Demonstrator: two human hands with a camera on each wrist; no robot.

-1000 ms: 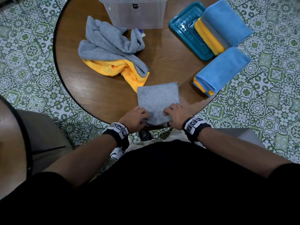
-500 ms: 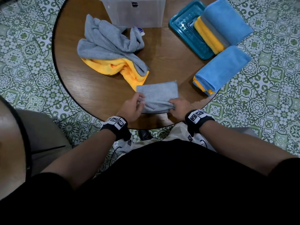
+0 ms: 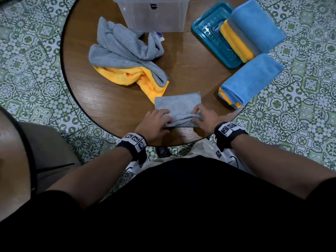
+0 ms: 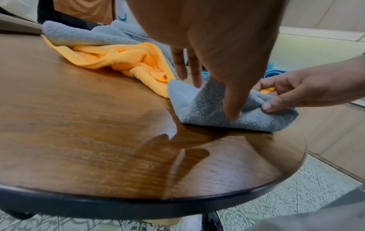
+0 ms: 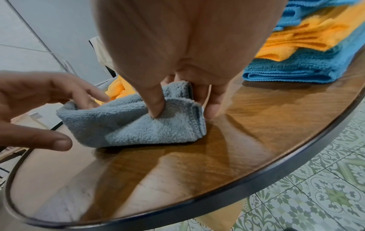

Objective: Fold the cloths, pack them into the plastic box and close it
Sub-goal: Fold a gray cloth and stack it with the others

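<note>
- Status: we judge the task approx. midway. Folding in progress; packing and closing not yet begun.
- Item in hand: 1 small grey cloth (image 3: 179, 106), flat on the bench (image 3: 112, 110) at the near edge, near half being turned over toward the far half.
- Left hand (image 3: 154, 122): grip pinches the cloth's left near corner, thumb on top.
- Right hand (image 3: 205, 117): grip narrow, thumb and fingers pinching the right near corner.
- Done, as far as we see: 2 folded stacks. Stack on teal lid (image 3: 214, 44): blue, grey, orange layers, at least 3 cloths (image 3: 254, 28). Stack at bench's right edge (image 3: 249, 80): blue over orange, at least 2; exact no. can't be told.
- Left to fold: loose heap, 1 grey (image 3: 121, 50) plus 1 orange (image 3: 131, 77), poss. more underneath.
- Plastic box (image 3: 154, 15): 1, clear, far side of bench, lid off; no cloths seen through its wall.
- Lid: 1, teal, beside box, carrying a stack.
</note>
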